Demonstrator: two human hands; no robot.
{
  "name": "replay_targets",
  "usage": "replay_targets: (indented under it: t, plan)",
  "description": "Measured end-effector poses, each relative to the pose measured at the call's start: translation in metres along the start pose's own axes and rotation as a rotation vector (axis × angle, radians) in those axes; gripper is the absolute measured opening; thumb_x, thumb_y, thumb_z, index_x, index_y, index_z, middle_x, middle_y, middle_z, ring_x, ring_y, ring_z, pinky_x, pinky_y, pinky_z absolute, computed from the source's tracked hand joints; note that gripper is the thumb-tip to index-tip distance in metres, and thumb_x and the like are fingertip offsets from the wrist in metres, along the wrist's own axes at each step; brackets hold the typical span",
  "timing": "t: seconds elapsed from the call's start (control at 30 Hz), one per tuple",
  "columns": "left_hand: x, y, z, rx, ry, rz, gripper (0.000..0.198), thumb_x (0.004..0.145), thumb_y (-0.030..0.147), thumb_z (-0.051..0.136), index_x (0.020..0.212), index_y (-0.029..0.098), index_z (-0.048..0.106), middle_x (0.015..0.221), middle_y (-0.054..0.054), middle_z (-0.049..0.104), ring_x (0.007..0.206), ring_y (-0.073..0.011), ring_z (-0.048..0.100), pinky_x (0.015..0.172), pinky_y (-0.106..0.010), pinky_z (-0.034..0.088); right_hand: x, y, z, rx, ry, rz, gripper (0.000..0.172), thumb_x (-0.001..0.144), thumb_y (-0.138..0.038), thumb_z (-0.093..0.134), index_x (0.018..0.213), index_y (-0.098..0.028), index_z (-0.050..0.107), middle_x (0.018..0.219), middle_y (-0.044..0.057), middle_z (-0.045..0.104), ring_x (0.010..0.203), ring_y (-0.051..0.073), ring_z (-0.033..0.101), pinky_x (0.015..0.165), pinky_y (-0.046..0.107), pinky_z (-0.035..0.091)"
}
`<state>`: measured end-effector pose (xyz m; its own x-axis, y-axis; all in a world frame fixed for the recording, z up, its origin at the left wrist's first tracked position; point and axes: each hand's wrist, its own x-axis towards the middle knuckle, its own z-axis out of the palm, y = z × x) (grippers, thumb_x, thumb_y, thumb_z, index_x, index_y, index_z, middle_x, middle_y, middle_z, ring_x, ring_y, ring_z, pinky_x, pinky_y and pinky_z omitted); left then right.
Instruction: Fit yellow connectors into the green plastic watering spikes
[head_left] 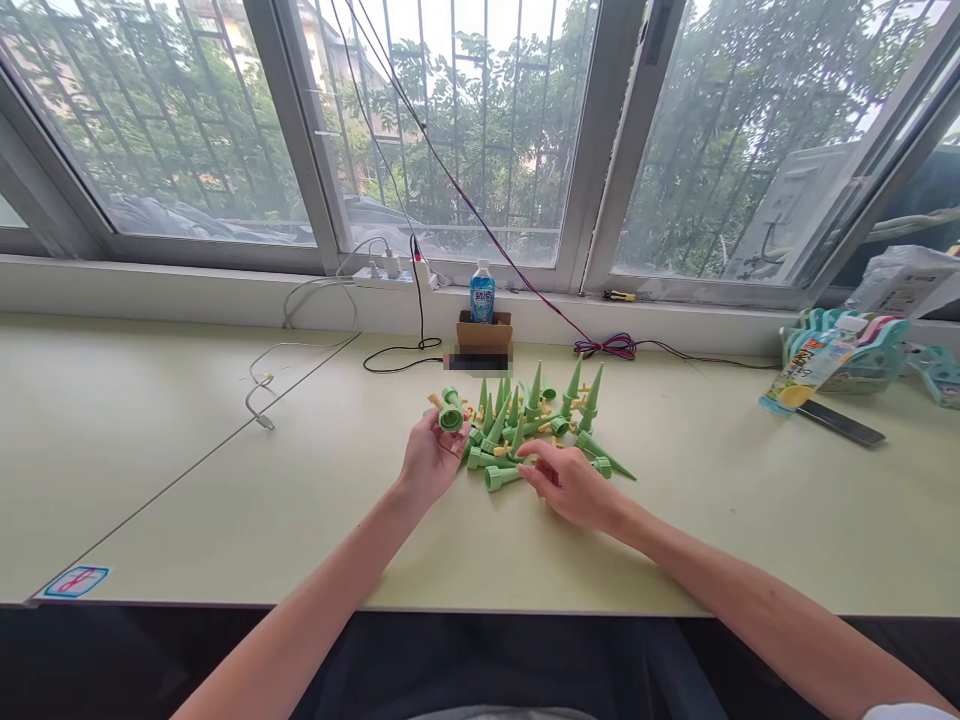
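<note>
Several green plastic spikes (496, 430) with small yellow valve pieces lie and stand in a pile on the pale table (300, 530). At the pile's left side, my left hand (433, 455) is closed around a green spike (450, 416), its round open end turned toward me; a yellow piece shows beside it. My right hand (568, 482) is at the front right of the pile, thumb and index finger bent and apart, near the tip of a lying green spike (501, 478). Nothing is visible between those fingers.
Behind the pile stand a small brown box (495, 335) and a blue-labelled bottle (482, 295). White cable (259, 412) lies at left, coiled wires (611, 346) at back. On the right are a drink pouch (806, 375), a black phone (844, 424) and teal plastic items (874, 365).
</note>
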<state>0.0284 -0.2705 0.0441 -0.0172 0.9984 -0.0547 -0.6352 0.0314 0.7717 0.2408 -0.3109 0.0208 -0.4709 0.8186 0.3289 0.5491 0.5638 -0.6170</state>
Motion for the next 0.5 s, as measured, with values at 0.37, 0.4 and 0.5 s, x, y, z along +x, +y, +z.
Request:
replay_targets:
  t: [0.37,0.4,0.5]
  plan:
    - [-0.017,0.005,0.006,0.714,-0.083,0.499,0.033,0.086,0.045,0.059,0.071,0.019,0.047,0.061,0.003,0.052,0.042,-0.0089,0.052,0.037,-0.022,0.043,0.002,0.003,0.003,0.007,-0.006,-0.004,0.023,0.098,-0.033,0.046,0.109,-0.018,0.060,0.058,-0.003,0.060,0.051,0.013,0.055,0.059,0.023,0.043]
    - [-0.018,0.007,0.007,0.786,-0.082,0.550,0.033,0.086,0.046,0.060,0.071,0.019,0.048,0.062,0.003,0.052,0.043,-0.0082,0.053,0.039,-0.021,0.044,0.003,0.003,0.004,0.004,-0.002,-0.005,0.023,0.098,-0.032,0.046,0.108,-0.018,0.061,0.059,-0.002,0.061,0.052,0.012,0.056,0.059,0.023,0.043]
    - [-0.017,0.014,0.014,0.890,-0.043,0.624,0.034,0.085,0.047,0.061,0.071,0.019,0.050,0.066,0.002,0.055,0.048,-0.0089,0.056,0.040,-0.019,0.046,0.004,0.005,0.006,-0.012,0.003,-0.025,0.022,0.097,-0.031,0.047,0.106,-0.017,0.062,0.061,-0.002,0.062,0.053,0.012,0.056,0.059,0.022,0.042]
